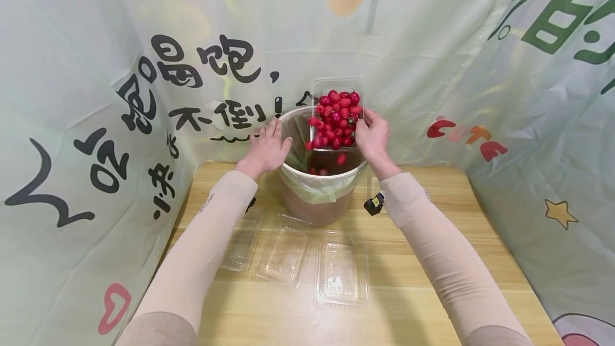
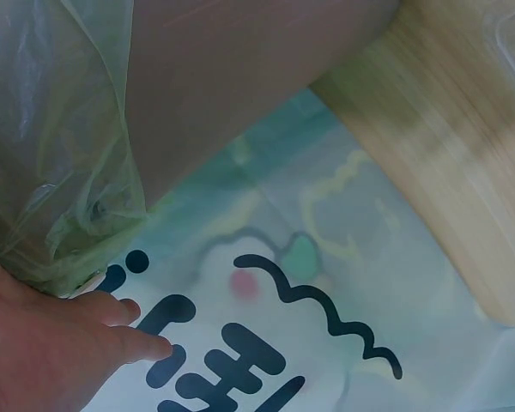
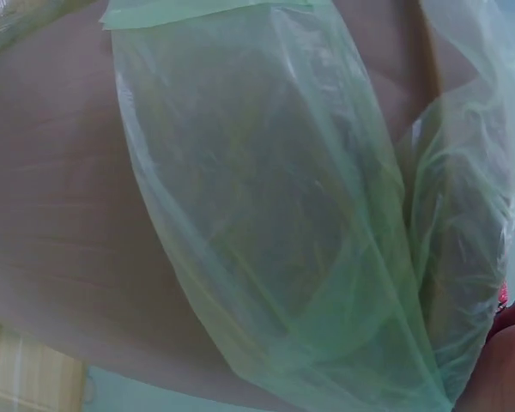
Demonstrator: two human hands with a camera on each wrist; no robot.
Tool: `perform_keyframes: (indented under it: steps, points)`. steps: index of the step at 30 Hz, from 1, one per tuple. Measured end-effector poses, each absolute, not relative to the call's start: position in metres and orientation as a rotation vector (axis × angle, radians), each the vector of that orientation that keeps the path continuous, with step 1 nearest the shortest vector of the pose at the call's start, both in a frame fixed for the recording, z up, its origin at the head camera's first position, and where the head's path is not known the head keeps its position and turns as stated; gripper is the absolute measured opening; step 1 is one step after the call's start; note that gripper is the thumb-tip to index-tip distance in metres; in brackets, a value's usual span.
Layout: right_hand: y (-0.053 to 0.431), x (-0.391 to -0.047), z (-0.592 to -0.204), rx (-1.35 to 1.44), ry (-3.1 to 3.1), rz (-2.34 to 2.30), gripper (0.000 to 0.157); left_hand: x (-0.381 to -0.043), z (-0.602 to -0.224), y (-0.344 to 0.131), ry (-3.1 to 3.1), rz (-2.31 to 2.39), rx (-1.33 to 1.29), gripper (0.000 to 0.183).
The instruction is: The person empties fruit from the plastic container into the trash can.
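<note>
My right hand (image 1: 373, 135) grips the right side of a clear plastic box (image 1: 318, 88), which is tipped over a bin (image 1: 314, 208). Raspberries and smooth round red fruits (image 1: 336, 116) crowd the lower part of the box. One loose red berry (image 1: 341, 159) is in the air below its edge, and a few more show inside the bin. My left hand (image 1: 268, 148) rests on the bin's left rim, fingers extended. A thin pale green bag (image 1: 312, 192) lines the bin and folds over its rim. In the right wrist view, the bag hides most of my right hand (image 3: 502, 369).
Three clear plastic containers lie on the wooden table in front of the bin: a left one (image 1: 240, 247), a middle one (image 1: 282, 255) and a right one (image 1: 341, 271). Printed cloth walls (image 1: 413, 68) enclose the table at the back and both sides.
</note>
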State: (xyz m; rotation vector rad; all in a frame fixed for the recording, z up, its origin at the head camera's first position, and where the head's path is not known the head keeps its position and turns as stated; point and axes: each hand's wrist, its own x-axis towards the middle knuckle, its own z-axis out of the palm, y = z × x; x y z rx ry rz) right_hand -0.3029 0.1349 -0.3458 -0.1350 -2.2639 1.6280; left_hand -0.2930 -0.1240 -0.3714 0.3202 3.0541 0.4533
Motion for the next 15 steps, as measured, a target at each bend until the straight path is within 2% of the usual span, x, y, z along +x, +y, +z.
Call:
perform_keyframes:
  steps: [15]
  points:
    - [0.1310, -0.3033, -0.3461, -0.093, -2.158, 1.705, 0.045, -0.2917, -0.3714, -0.1235, 3.044, 0.500, 0.316, 0.076]
